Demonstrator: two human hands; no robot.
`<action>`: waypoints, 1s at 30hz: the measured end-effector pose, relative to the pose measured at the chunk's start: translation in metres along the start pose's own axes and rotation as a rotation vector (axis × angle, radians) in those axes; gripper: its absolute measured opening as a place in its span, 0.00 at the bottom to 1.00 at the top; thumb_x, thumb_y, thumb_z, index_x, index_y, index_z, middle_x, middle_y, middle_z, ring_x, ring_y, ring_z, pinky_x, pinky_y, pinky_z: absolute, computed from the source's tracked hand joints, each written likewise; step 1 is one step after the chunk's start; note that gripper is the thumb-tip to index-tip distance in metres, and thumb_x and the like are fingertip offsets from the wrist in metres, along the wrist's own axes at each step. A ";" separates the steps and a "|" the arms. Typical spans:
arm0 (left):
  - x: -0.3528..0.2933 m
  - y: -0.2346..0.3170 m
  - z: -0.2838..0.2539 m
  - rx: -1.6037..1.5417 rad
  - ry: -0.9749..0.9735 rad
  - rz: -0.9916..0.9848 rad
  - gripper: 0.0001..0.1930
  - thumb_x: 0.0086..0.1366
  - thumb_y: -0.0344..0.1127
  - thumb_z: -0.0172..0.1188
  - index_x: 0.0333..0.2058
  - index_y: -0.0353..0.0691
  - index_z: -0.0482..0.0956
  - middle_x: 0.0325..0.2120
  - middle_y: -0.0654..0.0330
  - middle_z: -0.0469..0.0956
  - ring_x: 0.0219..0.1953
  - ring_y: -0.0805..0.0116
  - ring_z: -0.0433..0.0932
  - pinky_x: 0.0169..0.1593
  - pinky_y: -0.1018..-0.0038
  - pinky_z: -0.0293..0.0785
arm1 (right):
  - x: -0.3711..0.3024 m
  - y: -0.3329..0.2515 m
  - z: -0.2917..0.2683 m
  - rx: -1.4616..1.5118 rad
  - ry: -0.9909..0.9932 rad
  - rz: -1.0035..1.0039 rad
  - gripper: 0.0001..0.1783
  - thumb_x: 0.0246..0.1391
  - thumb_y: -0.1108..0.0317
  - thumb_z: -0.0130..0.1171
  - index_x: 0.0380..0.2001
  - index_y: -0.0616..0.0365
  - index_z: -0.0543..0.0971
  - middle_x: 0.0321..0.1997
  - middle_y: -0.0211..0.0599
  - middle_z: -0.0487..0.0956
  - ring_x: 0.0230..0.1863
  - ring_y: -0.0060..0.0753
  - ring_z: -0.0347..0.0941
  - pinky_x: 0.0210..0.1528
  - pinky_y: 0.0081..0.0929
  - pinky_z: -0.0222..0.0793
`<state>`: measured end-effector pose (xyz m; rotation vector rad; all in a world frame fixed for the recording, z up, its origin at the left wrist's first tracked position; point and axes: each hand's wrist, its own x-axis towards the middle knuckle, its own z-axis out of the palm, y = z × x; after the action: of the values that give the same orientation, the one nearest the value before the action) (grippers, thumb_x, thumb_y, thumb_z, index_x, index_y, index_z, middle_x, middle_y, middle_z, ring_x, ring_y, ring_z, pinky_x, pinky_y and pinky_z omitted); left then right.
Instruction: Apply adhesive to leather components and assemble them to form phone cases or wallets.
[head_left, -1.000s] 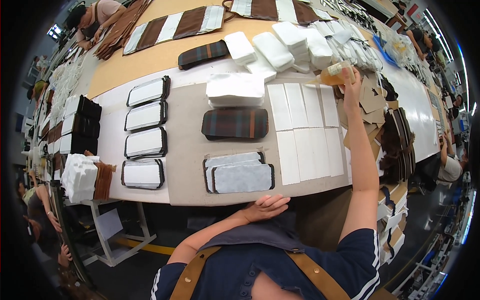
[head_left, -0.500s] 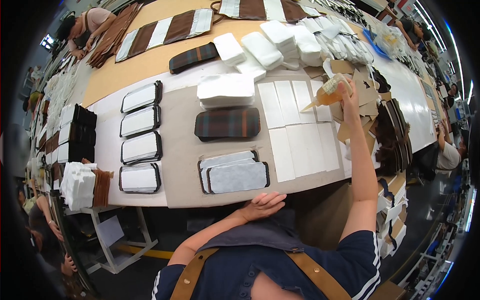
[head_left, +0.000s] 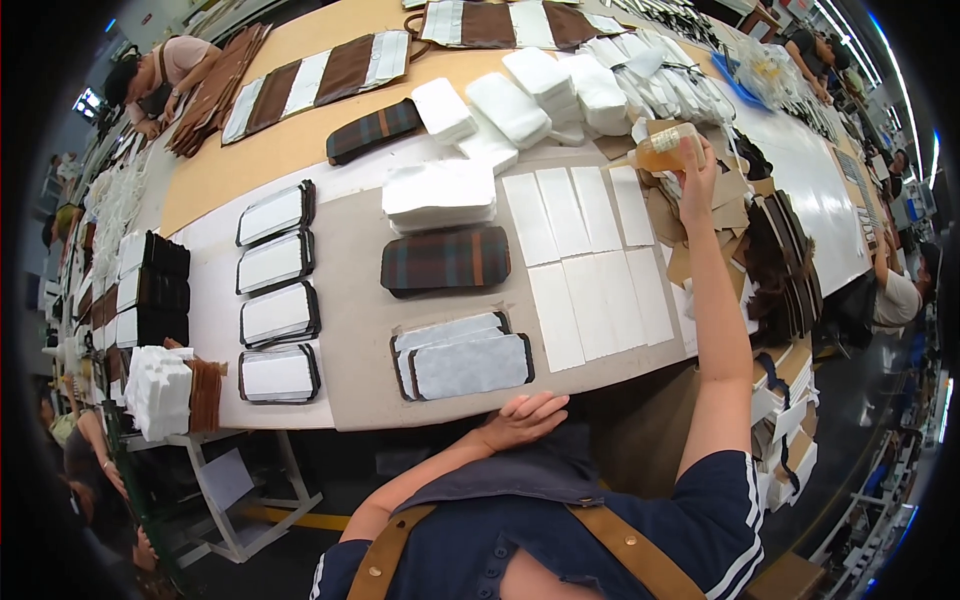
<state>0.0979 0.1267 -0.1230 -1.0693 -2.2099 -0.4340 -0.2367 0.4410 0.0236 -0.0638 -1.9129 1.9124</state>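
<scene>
Within the gripping fingers point(head_left: 707, 155) of the right hand point(head_left: 698, 188) lies an amber bottle point(head_left: 662, 152), extending leftward.

Grey floor point(head_left: 846, 415), bright strip light point(head_left: 936, 160)

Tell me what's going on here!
Someone's right hand is holding a bottle of amber liquid just beyond two rows of white strips. Their left hand lies by the near edge of the grey work surface. Left of the strips sit a plaid pile and a white stack.
</scene>
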 end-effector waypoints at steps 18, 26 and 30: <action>-0.002 0.001 0.000 -0.001 -0.018 -0.002 0.14 0.62 0.47 0.61 0.47 0.67 0.82 0.61 0.77 0.73 0.63 0.75 0.65 0.69 0.66 0.45 | -0.006 0.004 -0.025 -0.203 -0.059 -0.017 0.40 0.55 0.35 0.65 0.57 0.57 0.73 0.51 0.32 0.75 0.50 0.22 0.72 0.48 0.23 0.70; 0.001 0.003 0.002 -0.039 0.025 -0.030 0.12 0.65 0.45 0.59 0.46 0.63 0.82 0.61 0.76 0.73 0.64 0.75 0.66 0.69 0.67 0.47 | -0.047 -0.016 -0.050 -0.218 -0.080 0.087 0.40 0.55 0.33 0.64 0.57 0.55 0.73 0.49 0.28 0.76 0.49 0.19 0.71 0.45 0.18 0.67; 0.000 0.003 0.004 -0.045 0.024 -0.048 0.11 0.65 0.45 0.59 0.46 0.64 0.82 0.61 0.76 0.73 0.64 0.75 0.66 0.70 0.67 0.46 | -0.057 -0.013 -0.060 -0.153 -0.091 0.088 0.39 0.56 0.35 0.64 0.58 0.54 0.72 0.49 0.27 0.76 0.48 0.17 0.72 0.44 0.16 0.67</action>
<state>0.0984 0.1311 -0.1261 -1.0306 -2.2182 -0.5175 -0.1618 0.4778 0.0178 -0.1110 -2.1482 1.8498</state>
